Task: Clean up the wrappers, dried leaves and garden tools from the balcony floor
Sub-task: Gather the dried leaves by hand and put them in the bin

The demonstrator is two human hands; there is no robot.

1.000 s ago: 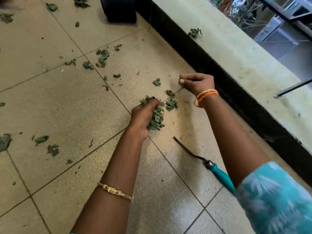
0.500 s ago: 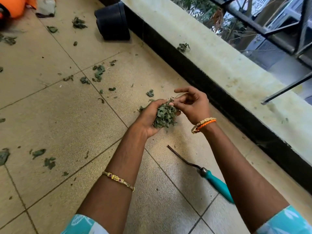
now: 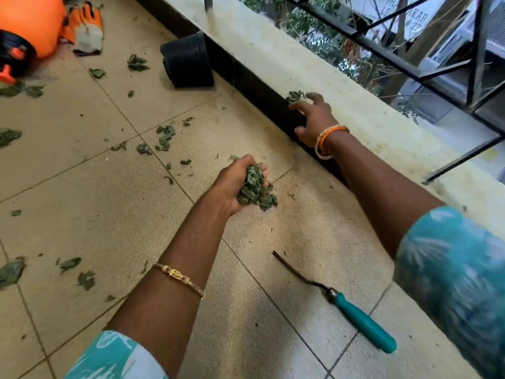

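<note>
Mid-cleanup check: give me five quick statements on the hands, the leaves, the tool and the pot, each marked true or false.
1. The left hand grips a bunch of dried leaves. True.
2. The right hand holds the teal-handled tool. False: the tool lies on the floor tiles, untouched; the right hand reaches to a leaf clump on the ledge.
3. The black pot lies tipped on its side by the wall. True.
4. The floor has been swept free of leaves. False: scattered leaves remain on the tiles.
5. The orange gloves are worn on the hands. False: both hands are bare; the gloves lie on the floor.
</note>
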